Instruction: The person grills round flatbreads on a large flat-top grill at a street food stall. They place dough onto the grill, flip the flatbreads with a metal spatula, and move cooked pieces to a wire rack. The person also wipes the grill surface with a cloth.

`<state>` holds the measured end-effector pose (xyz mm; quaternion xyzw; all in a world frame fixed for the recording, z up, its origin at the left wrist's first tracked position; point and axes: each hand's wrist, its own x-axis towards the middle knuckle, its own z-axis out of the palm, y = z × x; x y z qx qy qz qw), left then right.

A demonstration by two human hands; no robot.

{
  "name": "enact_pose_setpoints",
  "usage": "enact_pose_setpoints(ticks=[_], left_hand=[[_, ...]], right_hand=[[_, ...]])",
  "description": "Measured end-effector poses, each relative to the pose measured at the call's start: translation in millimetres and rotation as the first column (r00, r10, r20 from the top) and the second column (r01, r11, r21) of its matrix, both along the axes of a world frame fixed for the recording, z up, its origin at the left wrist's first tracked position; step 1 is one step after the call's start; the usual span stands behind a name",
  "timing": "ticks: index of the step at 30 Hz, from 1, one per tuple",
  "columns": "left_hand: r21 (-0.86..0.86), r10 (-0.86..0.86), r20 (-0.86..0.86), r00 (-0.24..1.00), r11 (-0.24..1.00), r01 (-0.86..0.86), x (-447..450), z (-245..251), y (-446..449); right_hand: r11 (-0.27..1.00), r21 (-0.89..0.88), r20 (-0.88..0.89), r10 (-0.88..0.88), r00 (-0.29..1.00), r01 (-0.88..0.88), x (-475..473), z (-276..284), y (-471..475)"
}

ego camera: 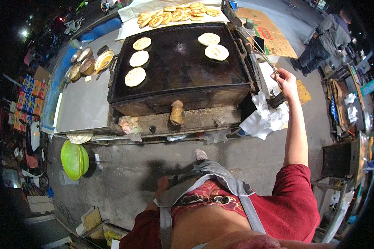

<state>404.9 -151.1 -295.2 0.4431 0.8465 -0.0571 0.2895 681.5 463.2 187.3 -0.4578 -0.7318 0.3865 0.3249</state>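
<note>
My right hand (286,81) is closed around the end of a pair of long thin metal tongs or rods (263,55), right of a black griddle (180,59). My left hand (162,184) hangs low beside the grey apron, in shadow; its fingers are hard to make out. Several pale flatbreads lie on the griddle: some in a column at the left, such as this flatbread (135,77), and two touching at the upper right, one of them this flatbread (216,52). Browned flatbreads (177,15) are heaped on a white cloth (129,23) behind the griddle.
A metal worktop (84,109) at left carries a bowl (104,59) of yellowish liquid and several small pans. A phone (259,43) lies near cardboard (268,28). White plastic bags (261,116) hang at the right corner. Green basins (74,160) stand below. A person (325,43) is at upper right.
</note>
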Motion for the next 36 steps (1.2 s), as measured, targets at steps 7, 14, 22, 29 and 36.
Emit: enact_pose_setpoints(ticks=[7, 14, 22, 29, 36], left_hand=[[0.204, 0.007, -0.021, 1.0, 0.979, -0.002, 3, 2, -11], [0.263, 0.077, -0.174, 0.982, 0.964, -0.03, 11, -2, -12], [0.136, 0.491, 0.336, 0.804, 0.819, -0.557, 14, 33, -8], [0.423, 0.522, 0.456, 0.721, 0.586, -0.691, 28, 50, -4], [0.273, 0.64, 0.375, 0.671, 0.616, -0.739, 39, 111, 27]], right_hand=[[1.0, 0.015, 0.043, -0.025, 0.999, 0.024, -2, 5, -2], [1.0, -0.022, -0.02, 0.021, 1.0, -0.021, 1, 5, -3], [0.999, 0.036, 0.006, 0.025, 1.0, -0.025, 8, -8, 13], [0.996, 0.007, -0.07, 0.088, 0.994, -0.087, 17, -23, 29], [0.991, -0.004, -0.127, 0.135, 0.983, -0.136, 19, -26, 34]])
